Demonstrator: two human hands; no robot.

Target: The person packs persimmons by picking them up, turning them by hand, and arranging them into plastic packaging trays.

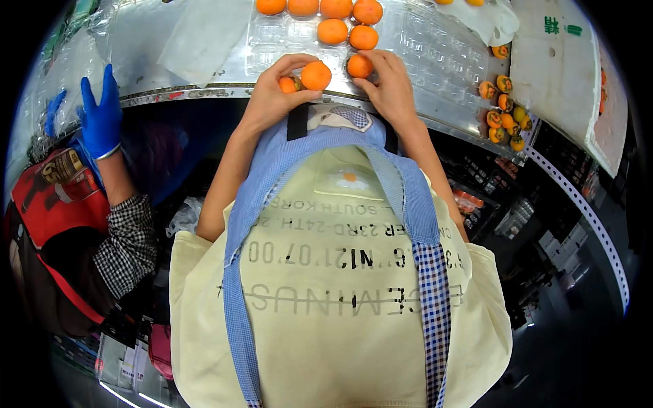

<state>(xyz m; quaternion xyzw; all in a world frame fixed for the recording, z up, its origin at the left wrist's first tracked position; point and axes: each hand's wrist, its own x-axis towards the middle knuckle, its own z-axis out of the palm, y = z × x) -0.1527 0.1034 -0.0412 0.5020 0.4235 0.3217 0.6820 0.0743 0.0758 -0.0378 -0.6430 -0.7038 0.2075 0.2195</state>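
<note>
My left hand point(272, 95) is closed around two persimmons at the metal table's front edge. One smooth orange persimmon point(316, 75) sits at the fingertips, and a second persimmon point(289, 84) is partly hidden in the palm. To its right, my right hand point(390, 87) grips another persimmon point(360, 66) between thumb and fingers, over the near end of a clear plastic tray point(262, 51). Several persimmons point(332, 31) fill cups toward the tray's far side. Some near cups in the tray hold no fruit.
Several loose persimmons point(507, 121) with leafy tops lie at right, beside a white foam box point(558, 81). More clear trays point(435, 61) are stacked on the table. At left, a co-worker's blue-gloved hand point(102, 119) is raised near plastic packaging. A white sheet point(204, 41) lies on the metal.
</note>
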